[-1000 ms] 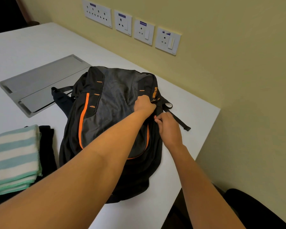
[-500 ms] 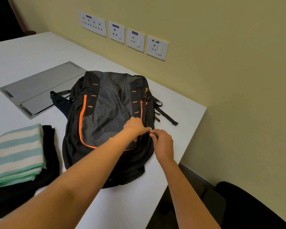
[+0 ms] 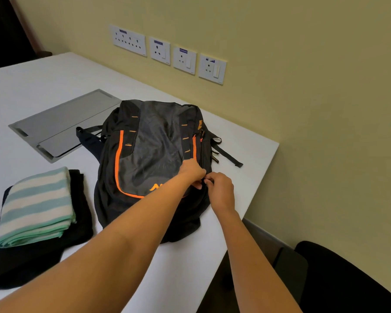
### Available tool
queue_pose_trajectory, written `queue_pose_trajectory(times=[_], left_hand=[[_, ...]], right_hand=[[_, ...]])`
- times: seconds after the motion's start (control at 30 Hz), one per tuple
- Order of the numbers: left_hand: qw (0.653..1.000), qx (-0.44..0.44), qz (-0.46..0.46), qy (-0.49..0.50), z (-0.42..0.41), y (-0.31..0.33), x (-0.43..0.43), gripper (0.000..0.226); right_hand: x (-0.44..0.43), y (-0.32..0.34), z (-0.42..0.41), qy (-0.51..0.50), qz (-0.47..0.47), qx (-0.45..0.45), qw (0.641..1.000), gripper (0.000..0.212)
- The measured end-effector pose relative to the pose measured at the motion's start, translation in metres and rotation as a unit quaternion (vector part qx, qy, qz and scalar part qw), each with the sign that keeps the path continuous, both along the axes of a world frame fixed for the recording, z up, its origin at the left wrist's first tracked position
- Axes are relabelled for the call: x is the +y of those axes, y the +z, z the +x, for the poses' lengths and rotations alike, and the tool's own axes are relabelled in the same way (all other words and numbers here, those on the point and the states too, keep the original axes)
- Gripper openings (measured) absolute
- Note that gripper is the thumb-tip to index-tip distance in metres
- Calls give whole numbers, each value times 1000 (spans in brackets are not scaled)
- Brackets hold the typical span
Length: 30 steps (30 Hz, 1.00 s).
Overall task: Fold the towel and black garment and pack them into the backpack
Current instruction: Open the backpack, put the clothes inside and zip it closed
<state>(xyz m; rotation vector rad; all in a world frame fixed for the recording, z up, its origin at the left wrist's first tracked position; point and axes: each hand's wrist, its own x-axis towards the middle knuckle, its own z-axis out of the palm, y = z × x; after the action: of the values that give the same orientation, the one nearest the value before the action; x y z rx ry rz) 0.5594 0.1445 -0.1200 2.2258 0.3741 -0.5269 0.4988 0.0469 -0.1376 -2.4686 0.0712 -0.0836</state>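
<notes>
One backpack [image 3: 149,154] is laid flat on the white table [image 3: 54,82], near its right edge. It is black with a grey front panel edged in orange piping, and short orange stitched bars are seen down both sides. One folded towel [image 3: 36,206], striped in white and pale blue-green, is stacked on one folded black garment [image 3: 43,256], just left of the backpack.

The left hand [image 3: 193,171] is curled onto the backpack's fabric beside the right-hand zip, and the fabric is gripped. Just beside it, the right hand [image 3: 221,192] is closed in a pinch on a small dark zip pull [image 3: 209,181].

Orange lettering beginning "WILD" is read on the backpack's side; the rest cannot be made out. An orange logo is partly covered by the left arm. Four socket plates [image 3: 183,61] are mounted on the wall, their blue labels too small to be read.
</notes>
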Motion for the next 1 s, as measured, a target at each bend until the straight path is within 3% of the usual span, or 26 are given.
queue_pose_trajectory(times=[0.17, 0.47, 0.6, 0.73, 0.9, 1.0], left_hand=[[997, -57, 42, -18, 2, 8, -2, 23], [989, -141, 46, -19, -6, 34, 4, 21], [986, -112, 98, -81, -36, 40, 10, 33], [960, -18, 248, -126, -69, 38, 29, 54], [995, 66, 62, -44, -88, 28, 46, 42], [997, 51, 39, -47, -94, 29, 51, 39]], right_hand=[[-1, -5, -21, 7, -2, -4, 1000, 24], [56, -22, -87, -8, 133, -12, 991, 22], [56, -8, -83, -102, 294, 34, 950, 19], [47, 0, -80, -111, 289, 35, 950, 17], [50, -2, -89, -81, 278, 19, 957, 17], [51, -1, -95, -27, 246, -5, 969, 16]])
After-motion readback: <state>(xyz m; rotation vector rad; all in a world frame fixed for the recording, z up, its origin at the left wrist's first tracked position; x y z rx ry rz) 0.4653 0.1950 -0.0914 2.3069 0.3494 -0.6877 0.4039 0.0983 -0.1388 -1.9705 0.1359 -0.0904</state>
